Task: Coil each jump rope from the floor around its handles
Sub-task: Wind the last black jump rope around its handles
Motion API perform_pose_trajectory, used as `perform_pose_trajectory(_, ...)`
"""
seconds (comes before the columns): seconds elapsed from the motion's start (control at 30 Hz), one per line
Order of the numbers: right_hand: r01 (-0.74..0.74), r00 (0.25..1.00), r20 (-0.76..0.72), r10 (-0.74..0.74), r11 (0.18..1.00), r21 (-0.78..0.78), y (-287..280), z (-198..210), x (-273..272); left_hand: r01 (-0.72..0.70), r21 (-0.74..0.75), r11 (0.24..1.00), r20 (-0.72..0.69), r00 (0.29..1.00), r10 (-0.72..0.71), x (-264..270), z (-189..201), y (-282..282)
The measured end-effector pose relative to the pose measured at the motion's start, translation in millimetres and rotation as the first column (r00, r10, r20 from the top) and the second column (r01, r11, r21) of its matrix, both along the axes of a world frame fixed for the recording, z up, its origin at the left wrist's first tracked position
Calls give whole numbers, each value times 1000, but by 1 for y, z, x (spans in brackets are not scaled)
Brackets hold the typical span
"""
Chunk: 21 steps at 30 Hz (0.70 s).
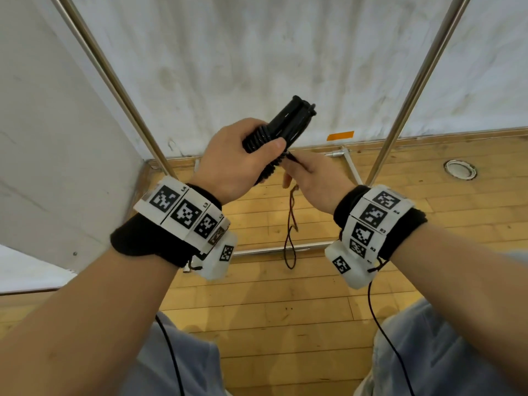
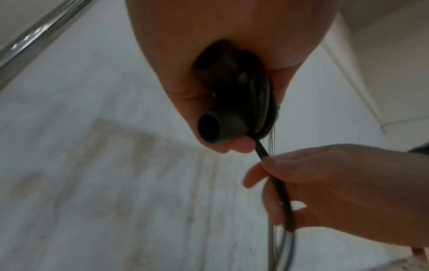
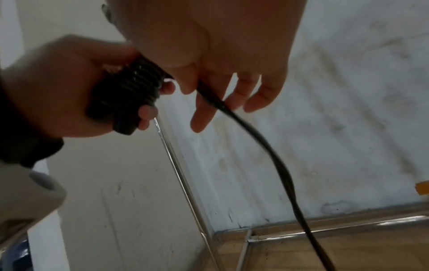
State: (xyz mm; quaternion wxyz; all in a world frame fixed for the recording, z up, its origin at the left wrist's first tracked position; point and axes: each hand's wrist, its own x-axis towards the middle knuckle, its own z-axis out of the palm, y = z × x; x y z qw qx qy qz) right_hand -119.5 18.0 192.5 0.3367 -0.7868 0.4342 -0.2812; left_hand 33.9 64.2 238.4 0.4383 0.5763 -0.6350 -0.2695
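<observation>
Two black handles (image 1: 291, 118) of one jump rope lie side by side, with black rope coils (image 1: 257, 138) wound round their lower part. My left hand (image 1: 268, 144) grips this bundle at chest height. In the left wrist view the handles' round ends (image 2: 209, 128) stick out of the fist. Just right of and below it, my right hand (image 1: 297, 164) pinches the loose rope (image 2: 262, 152) between thumb and fingers close to the coils. The rest of the rope (image 1: 290, 238) hangs down toward the floor; the right wrist view shows the rope (image 3: 255, 137) running on down.
Two slanted metal poles (image 1: 114, 90) (image 1: 420, 81) frame a stained white wall. A metal bar (image 1: 274, 248) lies across the wooden floor (image 1: 285, 310). Orange tape (image 1: 340, 135) marks the wall's foot, and a round fitting (image 1: 460, 169) sits in the floor at right.
</observation>
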Motion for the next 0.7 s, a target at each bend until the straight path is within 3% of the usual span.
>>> perform_pose_trajectory(0.17, -12, 1000, -3, 12, 997, 81, 7, -3, -6, -180, -47, 983, 297, 937, 186, 19, -11, -11)
perform_pose_trajectory(0.33, -22, 997, -76, 21, 1000, -16, 12, 3, -5, -252, -9, 968, 447, 865, 229, 23, -28, -18)
perform_pose_trajectory(0.53, -100, 979, -185, 89, 994, -49, 13, 17, -6, -225, 108, 968, 633, 767, 108, 13, -45, -24)
perform_pose_trajectory(0.7, -142, 975, -180, 130, 988, -55, 13, 27, -10, -207, 232, 950, 720, 694, -25, 8, -57, -21)
